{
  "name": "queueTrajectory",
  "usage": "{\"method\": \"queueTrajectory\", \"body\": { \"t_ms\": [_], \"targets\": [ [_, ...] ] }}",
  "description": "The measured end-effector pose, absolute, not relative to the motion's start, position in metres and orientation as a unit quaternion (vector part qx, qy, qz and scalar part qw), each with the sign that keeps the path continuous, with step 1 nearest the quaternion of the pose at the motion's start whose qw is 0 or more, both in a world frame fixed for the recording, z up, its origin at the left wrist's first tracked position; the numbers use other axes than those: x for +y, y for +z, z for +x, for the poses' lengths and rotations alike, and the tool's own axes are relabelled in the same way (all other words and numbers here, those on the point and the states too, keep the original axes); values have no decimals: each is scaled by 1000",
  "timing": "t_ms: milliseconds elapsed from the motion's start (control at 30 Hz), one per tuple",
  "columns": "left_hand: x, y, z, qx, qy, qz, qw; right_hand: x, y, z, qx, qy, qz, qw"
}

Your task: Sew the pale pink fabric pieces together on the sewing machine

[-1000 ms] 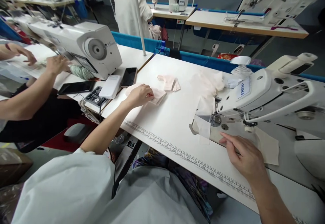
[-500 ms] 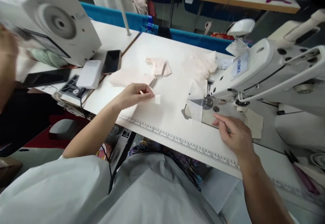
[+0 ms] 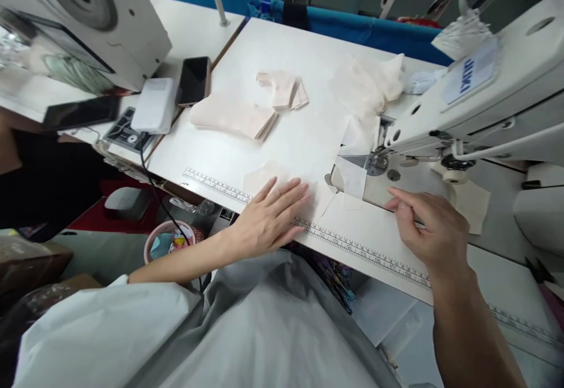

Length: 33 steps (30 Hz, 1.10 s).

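Fingers of the left hand (image 3: 264, 221) are stretched flat and a little apart, palm downward, resting on one pale cloth piece (image 3: 255, 179) at the front edge of the table (image 3: 304, 141); they do not clamp it. Because the hand covers part of this piece, its long axis cannot be told. The piece lies to the left of the nearer sewing machine (image 3: 520, 53), with the left hand upon it, while the right hand (image 3: 432, 223) is closer to the needle area. The right hand has its index finger extended and its thumb beneath; whether something is pinched there, I cannot tell.

Between the hands, farther from the person, one white strip (image 3: 352, 179) reaches out from the needle area. Beyond the left hand is one stack of pale pieces (image 3: 233, 118), its long axis going mostly from left to right, then one small folded bundle (image 3: 282, 90), near but apart. One crumpled heap (image 3: 368, 85) lies behind the strip. Farther left I count two phones (image 3: 194, 81), one white box (image 3: 153, 106) and one second sewing machine (image 3: 110, 24).
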State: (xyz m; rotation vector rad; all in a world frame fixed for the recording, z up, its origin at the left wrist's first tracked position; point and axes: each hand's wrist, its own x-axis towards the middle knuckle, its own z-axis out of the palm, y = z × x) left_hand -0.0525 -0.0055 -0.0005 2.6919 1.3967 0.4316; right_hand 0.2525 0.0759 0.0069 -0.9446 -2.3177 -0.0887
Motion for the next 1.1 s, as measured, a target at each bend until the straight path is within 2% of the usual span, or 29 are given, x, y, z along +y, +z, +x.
{"method": "queueTrajectory", "body": {
  "t_ms": [333,500,800,1100],
  "targets": [
    [-21,-12,-51,442,127,886,60,68,8,248,-887,24,-355,293],
    [-20,-8,-55,429,151,887,76,66,12,242,-884,61,-344,311],
    [-44,-1,-67,487,254,832,77,71,40,161,-945,93,-257,178],
    [-41,-1,-63,470,259,841,73,81,39,160,-911,131,-311,237]
  ]
}}
